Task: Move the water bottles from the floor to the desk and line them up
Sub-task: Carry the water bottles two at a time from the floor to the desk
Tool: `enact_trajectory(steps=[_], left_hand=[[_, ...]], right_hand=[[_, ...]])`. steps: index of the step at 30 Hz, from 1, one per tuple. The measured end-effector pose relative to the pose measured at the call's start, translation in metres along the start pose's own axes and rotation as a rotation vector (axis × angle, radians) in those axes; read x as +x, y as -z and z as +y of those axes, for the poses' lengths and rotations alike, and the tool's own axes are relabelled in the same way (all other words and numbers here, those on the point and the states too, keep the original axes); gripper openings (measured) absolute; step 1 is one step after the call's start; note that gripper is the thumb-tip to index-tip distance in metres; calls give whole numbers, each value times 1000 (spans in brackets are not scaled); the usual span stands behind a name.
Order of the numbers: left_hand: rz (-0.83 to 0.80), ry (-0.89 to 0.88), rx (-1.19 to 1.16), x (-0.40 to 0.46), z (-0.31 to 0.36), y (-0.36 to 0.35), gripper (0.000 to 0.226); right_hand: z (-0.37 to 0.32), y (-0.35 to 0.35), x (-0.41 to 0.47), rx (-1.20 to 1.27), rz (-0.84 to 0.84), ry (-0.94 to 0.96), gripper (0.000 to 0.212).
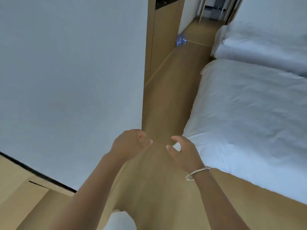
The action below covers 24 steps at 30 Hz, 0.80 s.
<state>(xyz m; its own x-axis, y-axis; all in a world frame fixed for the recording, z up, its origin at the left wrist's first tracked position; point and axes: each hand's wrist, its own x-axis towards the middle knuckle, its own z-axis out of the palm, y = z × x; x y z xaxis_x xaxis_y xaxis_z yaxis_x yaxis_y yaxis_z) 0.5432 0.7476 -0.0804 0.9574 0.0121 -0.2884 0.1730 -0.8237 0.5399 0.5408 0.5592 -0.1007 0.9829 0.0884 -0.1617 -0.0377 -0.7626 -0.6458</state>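
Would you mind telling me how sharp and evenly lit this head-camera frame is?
Head view: soft all over, motion-blurred; the left hand and right hand have smeared fingertips. The blue bundle on the far floor is too blurred to identify. Light is flat and bluish on the beds; wide-angle lens bends the wall edges.

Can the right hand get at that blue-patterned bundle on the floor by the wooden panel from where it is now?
Probably not yet. The right hand hangs empty near the camera, while the blue bundle lies far down the floor. The aisle between looks free, so the person must walk closer first.
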Motion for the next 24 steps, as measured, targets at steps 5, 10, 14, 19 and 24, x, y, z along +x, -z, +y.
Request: enact_trajectory(steps=[5, 10, 14, 19, 24], left_hand=[[6, -89, 29, 71, 40, -2, 29], [-19, -180, 66, 165, 72, 9, 24], [-29, -267, 77, 247, 97, 27, 36], [-73, -343, 115, 341, 127, 50, 44], [-116, -341, 118, 425, 141, 59, 47]], right_hand=[[23, 30, 57, -19, 52, -16, 47], [27, 52, 141, -63, 89, -10, 47], [25, 73, 213, -108, 124, -54, 47], [23, 103, 296, -155, 144, -91, 48], [27, 122, 373, -148, 153, -139, 48]])
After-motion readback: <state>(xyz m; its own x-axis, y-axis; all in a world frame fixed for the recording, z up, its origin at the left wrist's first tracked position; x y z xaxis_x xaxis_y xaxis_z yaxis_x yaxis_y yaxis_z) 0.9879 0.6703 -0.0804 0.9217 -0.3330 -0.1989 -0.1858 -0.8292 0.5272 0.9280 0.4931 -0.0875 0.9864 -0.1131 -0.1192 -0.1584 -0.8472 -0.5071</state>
